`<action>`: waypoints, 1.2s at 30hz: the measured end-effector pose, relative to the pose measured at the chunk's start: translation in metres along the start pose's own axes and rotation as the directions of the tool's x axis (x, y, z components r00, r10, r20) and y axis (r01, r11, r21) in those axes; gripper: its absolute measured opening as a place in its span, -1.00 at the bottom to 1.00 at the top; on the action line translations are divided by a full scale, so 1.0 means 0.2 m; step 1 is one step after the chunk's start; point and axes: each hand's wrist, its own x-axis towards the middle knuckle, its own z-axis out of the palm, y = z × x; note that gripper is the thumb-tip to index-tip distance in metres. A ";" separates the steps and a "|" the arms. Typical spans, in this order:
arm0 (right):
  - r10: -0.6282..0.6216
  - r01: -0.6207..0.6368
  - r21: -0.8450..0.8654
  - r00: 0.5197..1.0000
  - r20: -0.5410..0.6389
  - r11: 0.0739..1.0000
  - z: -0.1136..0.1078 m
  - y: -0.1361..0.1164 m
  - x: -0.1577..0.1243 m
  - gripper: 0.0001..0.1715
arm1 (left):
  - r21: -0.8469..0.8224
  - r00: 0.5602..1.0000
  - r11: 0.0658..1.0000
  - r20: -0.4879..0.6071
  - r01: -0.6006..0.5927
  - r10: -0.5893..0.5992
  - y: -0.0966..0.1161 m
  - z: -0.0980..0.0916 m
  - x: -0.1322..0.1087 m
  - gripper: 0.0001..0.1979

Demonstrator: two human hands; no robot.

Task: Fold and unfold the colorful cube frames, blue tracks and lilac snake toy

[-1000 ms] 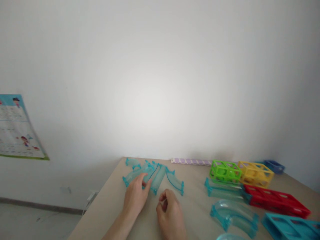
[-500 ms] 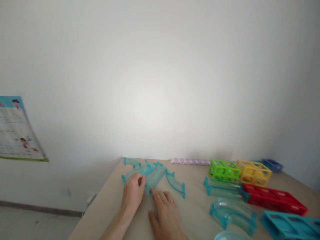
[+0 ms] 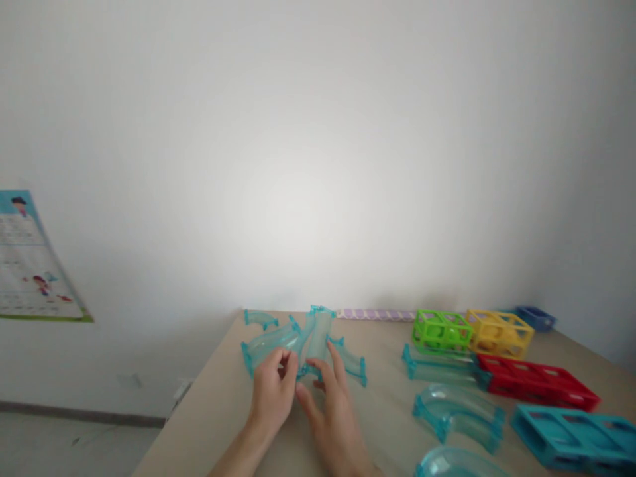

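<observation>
A straight, see-through teal track piece (image 3: 319,333) lies in front of me, pointing away toward the wall. My left hand (image 3: 275,385) is closed, thumb and fingers pinched at the left corner of its near end. My right hand (image 3: 334,407) holds the same end from the right, with the index finger stretched along the side and the other fingers bent around the end. Just left lies a wider curved teal track piece (image 3: 268,341), partly behind my left hand. Right of the straight piece rests another curved track piece (image 3: 354,364). A small curved piece (image 3: 259,319) sits farther back.
On the right stand a green frame block (image 3: 442,331), a yellow one (image 3: 499,333), a long red one (image 3: 536,382) and a blue one (image 3: 576,434). Several teal tracks, including a curved one (image 3: 460,414), lie nearer. A white wall rises behind the table (image 3: 387,411).
The straight track piece has turned to point more directly away from me. My right hand has gone from lying flat to bending around its near end. My left hand has shifted slightly right.
</observation>
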 end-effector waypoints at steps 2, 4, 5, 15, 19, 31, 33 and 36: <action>0.028 -0.018 0.098 0.994 -0.102 0.995 -0.01 0.00 0.01 -0.68 | -0.083 0.997 0.996 0.071 -0.032 0.038 0.04 0.00 -0.03 -0.67; 0.044 -0.011 0.167 0.979 -0.199 0.986 -0.02 0.00 0.03 -0.75 | -0.118 0.987 0.991 0.136 -0.067 0.083 0.06 0.00 -0.05 -0.68; 0.051 -0.004 0.197 0.971 -0.235 0.980 -0.03 -0.01 0.03 -0.75 | -0.122 0.982 0.989 0.160 -0.079 0.098 0.07 -0.01 -0.06 -0.68; 0.227 -0.139 0.408 0.958 -0.177 0.902 -0.01 -0.05 0.03 -0.34 | -0.441 0.957 0.882 0.287 0.168 -0.039 0.10 -0.02 -0.05 -0.85; 0.265 -0.203 0.378 0.957 -0.118 0.903 -0.01 -0.07 0.02 -0.75 | -0.582 0.909 0.715 0.371 0.386 -0.188 0.11 0.02 -0.07 -0.45; 0.253 -0.212 0.324 0.963 -0.090 0.922 0.01 -0.02 0.00 -0.46 | -0.744 0.794 0.290 0.519 0.602 -0.317 0.15 0.00 -0.05 -0.57; 0.197 -0.174 0.285 0.979 -0.053 0.943 0.01 -0.03 -0.01 -0.39 | -0.728 0.811 0.360 0.492 0.583 -0.318 0.13 0.02 -0.06 -0.64; 0.158 -0.152 0.260 0.988 -0.002 0.954 0.01 -0.02 -0.02 -0.40 | -0.703 0.830 0.441 0.463 0.558 -0.312 0.13 0.04 -0.07 -0.59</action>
